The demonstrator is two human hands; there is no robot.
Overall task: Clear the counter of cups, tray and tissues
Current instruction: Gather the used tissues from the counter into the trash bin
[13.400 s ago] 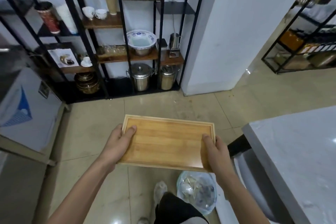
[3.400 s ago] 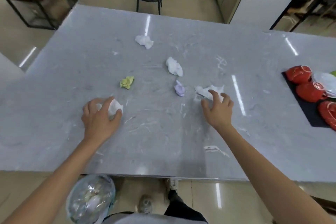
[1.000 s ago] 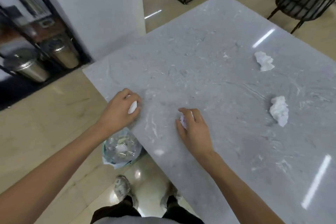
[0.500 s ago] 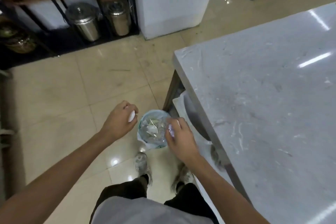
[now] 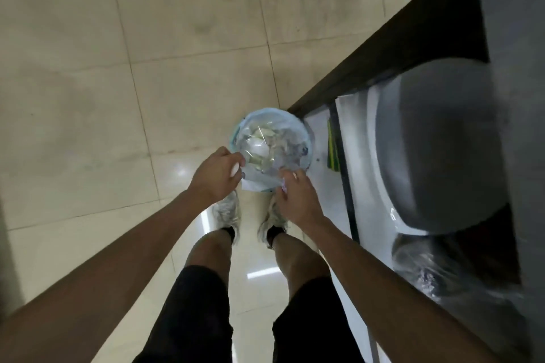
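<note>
Binning tissues: left hand [image 5: 216, 175] pinching white tissue [image 5: 235, 170], right hand [image 5: 295, 197] curled round pale wad [image 5: 283, 188], both over lined bin [image 5: 272, 146]. Next, likely: release, return to counter [image 5: 513, 38].

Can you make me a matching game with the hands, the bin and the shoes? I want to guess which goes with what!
Things:
1. left hand
2. right hand
3. bin
4. shoes

Descriptions:
A. lined with a clear bag, scraps inside
B. grips a white tissue
C. light-coloured, standing on the shiny floor
D. pinches a pale purple tissue

Pairs: 1-B, 2-D, 3-A, 4-C
</note>
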